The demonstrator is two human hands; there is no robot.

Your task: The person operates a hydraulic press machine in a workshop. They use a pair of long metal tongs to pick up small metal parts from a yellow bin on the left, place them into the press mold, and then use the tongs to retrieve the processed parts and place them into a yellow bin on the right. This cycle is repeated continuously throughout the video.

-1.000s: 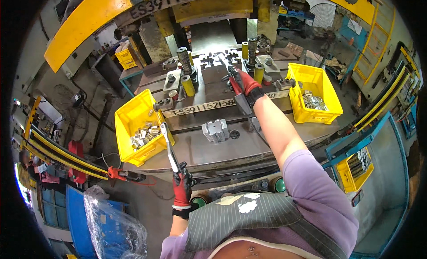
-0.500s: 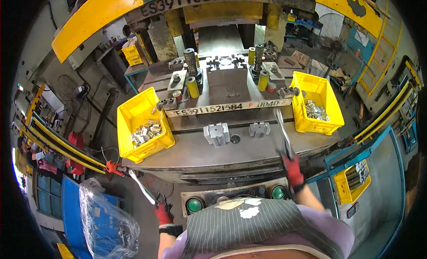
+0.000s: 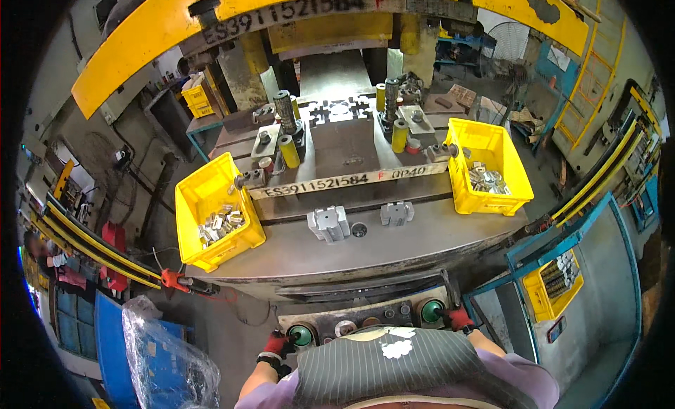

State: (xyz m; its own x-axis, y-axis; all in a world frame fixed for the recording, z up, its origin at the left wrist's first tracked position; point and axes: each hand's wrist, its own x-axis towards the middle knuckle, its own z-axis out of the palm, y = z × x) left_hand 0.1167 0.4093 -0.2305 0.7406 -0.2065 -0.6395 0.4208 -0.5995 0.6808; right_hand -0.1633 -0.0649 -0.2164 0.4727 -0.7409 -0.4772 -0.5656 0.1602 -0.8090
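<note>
Head view: there was my left hand (image 3: pixel 280 343) at the left green button (image 3: pixel 302 334), seven o'clock; my right hand (image 3: pixel 460 320) at the right green button (image 3: pixel 430 310), five o'clock, spaced, I judged, to occupy both; open or closed, I couldn't tell.

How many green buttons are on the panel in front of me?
2. The left button is by your left hand, the right button by your right hand. Your apron covers part of the panel, so others may be hidden.
</note>
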